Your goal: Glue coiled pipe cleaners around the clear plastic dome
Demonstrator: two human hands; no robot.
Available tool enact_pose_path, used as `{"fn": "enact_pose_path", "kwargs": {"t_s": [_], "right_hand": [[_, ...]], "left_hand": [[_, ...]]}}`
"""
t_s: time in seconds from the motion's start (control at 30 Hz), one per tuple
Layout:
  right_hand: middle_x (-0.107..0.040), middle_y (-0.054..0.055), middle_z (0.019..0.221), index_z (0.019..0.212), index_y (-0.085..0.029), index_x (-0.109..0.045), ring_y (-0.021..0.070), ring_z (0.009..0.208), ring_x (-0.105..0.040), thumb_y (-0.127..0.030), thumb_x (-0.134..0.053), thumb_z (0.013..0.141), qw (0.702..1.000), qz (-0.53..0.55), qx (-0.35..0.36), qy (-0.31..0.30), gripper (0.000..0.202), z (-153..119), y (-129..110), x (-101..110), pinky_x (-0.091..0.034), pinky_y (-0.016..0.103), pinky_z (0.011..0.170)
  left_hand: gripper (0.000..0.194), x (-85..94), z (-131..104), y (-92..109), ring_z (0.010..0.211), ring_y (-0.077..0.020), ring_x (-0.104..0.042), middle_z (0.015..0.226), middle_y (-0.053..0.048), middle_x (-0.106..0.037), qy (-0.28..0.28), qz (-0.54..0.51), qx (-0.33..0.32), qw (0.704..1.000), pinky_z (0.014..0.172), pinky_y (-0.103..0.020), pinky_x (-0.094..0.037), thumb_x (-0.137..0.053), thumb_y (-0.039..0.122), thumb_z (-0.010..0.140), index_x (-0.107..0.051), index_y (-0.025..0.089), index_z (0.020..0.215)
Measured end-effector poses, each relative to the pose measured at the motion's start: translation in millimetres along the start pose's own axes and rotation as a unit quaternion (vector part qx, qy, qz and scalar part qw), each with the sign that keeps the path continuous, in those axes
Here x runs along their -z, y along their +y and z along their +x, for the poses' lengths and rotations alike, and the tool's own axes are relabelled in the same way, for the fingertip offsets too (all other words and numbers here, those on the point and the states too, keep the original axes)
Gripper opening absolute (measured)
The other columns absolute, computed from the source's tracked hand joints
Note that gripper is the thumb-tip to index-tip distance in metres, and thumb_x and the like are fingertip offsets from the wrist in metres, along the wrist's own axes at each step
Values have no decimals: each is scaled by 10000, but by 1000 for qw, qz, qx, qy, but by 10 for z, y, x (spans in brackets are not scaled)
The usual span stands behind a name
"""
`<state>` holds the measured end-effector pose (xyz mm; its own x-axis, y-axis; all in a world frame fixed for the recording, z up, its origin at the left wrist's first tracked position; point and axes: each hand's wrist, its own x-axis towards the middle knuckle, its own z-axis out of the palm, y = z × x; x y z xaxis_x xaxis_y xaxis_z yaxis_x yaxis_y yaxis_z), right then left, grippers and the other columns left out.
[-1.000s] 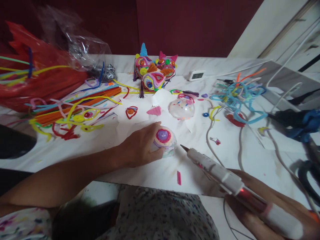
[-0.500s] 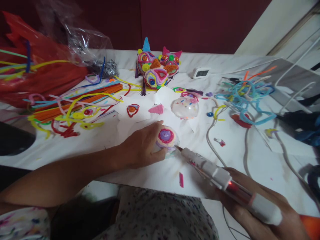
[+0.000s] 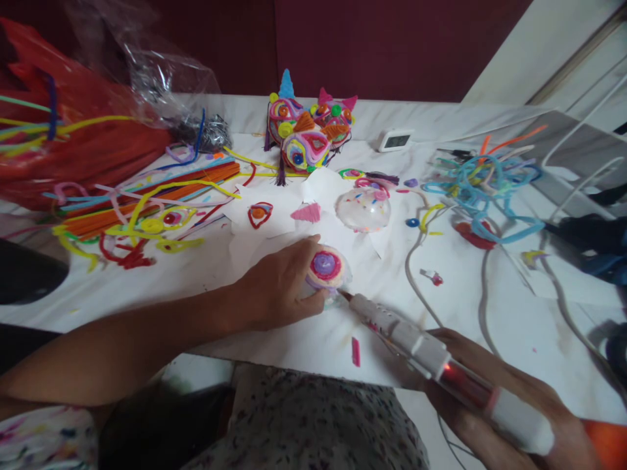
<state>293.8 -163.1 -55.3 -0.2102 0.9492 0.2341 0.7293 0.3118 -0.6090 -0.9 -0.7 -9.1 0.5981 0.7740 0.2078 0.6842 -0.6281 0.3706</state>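
Observation:
My left hand (image 3: pixel 287 281) grips the side of a clear rounded dome (image 3: pixel 347 269), fingers and thumb around it, on the white paper. An eye-shaped patch of coiled pipe cleaner (image 3: pixel 324 265), purple inside red and cream, covers its top. In my right hand (image 3: pixel 504 398) is a white hot glue gun (image 3: pixel 406 333) with a red glow in its body. Its nozzle points at the lower right edge of the dome; whether it touches I cannot tell. Behind stands another clear dome (image 3: pixel 363 210) with colored specks, beside a pink felt-like triangle (image 3: pixel 306 213).
Several decorated animal-like heads (image 3: pixel 308 134) stand at the back beside a small digital display (image 3: pixel 396 140). Loose pipe cleaners (image 3: pixel 157 202) cover the left, near a red plastic bag (image 3: pixel 88 150). Blue pipe cleaners (image 3: pixel 484 189) lie tangled right. A cable (image 3: pixel 414 274) crosses the table.
The glue gun's nozzle has shifted slightly left and down along the edge of the dome. My left hand has stayed in place on the dome.

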Motion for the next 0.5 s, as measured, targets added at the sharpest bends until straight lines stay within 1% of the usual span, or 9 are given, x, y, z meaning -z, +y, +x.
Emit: {"fn": "enact_pose_path", "kwargs": {"t_s": [0.13, 0.17, 0.27, 0.37, 0.43, 0.5], "right_hand": [[-682, -13, 743, 1450, -347, -781, 216, 479, -632, -450, -558, 1234, 999, 28, -12, -15, 327, 21, -72, -21, -547, 303, 418], [-676, -18, 743, 1425, -348, -779, 209, 479, -627, -438, -567, 1231, 999, 34, -10, -16, 301, 35, -95, -18, -541, 300, 419], [-742, 0, 839, 1346, -364, -771, 212, 548, -687, -417, -582, 1230, 999, 33, 7, 2, 228, 92, -156, 2, -582, 300, 471], [-722, -12, 791, 1302, -368, -779, 211, 508, -654, -444, -550, 1242, 999, 33, 9, -7, 248, 135, -174, 22, -613, 310, 494], [-764, 10, 830, 1322, -364, -793, 226, 541, -701, -470, -526, 1247, 1000, 29, 11, -7, 297, 141, -156, 26, -634, 314, 504], [-833, 53, 944, 1341, -354, -809, 267, 683, -812, -475, -520, 1242, 1000, 16, 16, 4, 329, 127, -125, 24, -701, 328, 581]], "left_hand": [[655, 6, 1, 4, 1135, -272, -537, 1252, -150, -507, -2, -5, 1, 1000, 885, -393, -489, -563, 407, 690, -316, 130, 1230], [647, 6, 0, 3, 1135, -270, -537, 1256, -144, -504, -2, -6, 1, 1000, 885, -394, -488, -563, 403, 690, -316, 139, 1227], [639, 1, -3, -3, 1134, -268, -539, 1263, -138, -501, -2, -8, 2, 1000, 886, -396, -486, -561, 402, 691, -314, 153, 1226], [654, -5, -4, -8, 1124, -275, -546, 1260, -143, -503, -1, -8, 1, 1000, 873, -400, -491, -561, 405, 692, -302, 148, 1234], [659, -6, -4, -8, 1116, -276, -550, 1251, -146, -508, 0, -9, -4, 1000, 867, -398, -493, -558, 404, 695, -295, 139, 1238], [660, -5, -3, -8, 1112, -271, -552, 1234, -144, -519, 2, -9, -8, 1000, 869, -389, -491, -553, 399, 700, -289, 132, 1242]]}}
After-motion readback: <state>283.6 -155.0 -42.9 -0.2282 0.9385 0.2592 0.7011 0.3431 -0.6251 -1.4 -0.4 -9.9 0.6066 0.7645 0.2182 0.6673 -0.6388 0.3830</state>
